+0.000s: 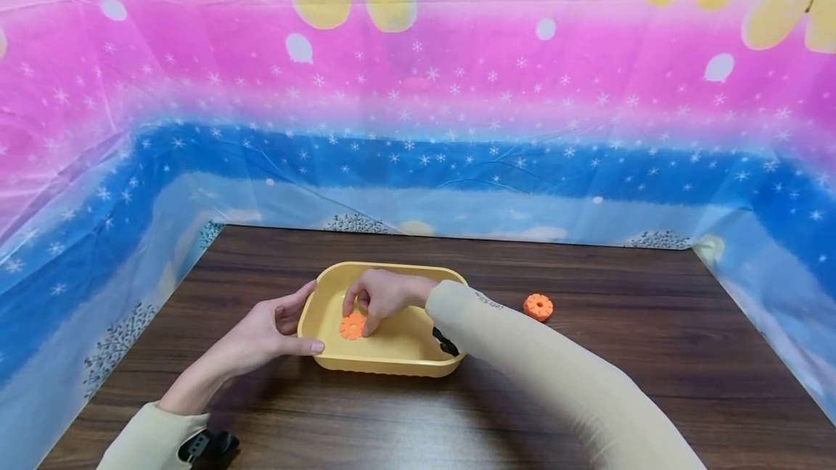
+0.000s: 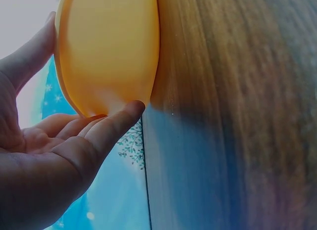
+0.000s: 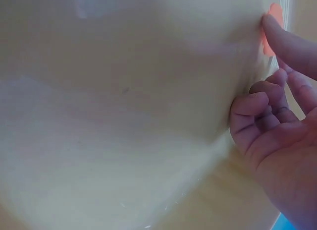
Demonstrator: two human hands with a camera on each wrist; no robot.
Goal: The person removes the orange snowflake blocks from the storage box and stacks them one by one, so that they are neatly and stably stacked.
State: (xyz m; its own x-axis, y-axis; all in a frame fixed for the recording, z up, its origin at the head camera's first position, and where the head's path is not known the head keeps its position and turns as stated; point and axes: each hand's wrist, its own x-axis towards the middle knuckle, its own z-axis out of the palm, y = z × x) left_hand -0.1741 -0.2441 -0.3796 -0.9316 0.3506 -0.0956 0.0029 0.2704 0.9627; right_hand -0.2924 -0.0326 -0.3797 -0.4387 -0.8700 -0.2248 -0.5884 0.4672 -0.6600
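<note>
A yellow plastic basin [image 1: 385, 367] with rounded corners stands on the table. My left hand [image 1: 257, 332] holds its left end, the thumb at the near corner and the other fingers at the far side; the left wrist view shows this end of the basin [image 2: 109, 51] between thumb and fingers. Inside the basin, my right hand [image 1: 387, 297] pinches an orange flower-shaped disc [image 1: 351, 326] with a small centre hole, low over the floor. In the right wrist view, the disc [image 3: 275, 17] is partly hidden by a fingertip, and the other fingers are curled.
To the right of the basin, a second orange notched piece [image 1: 538, 306], thicker-looking, lies on the dark wooden table [image 1: 601, 296]. A pink and blue patterned cloth [image 1: 457, 107] hangs along the table's back and sides. The right forearm crosses the basin's right rim.
</note>
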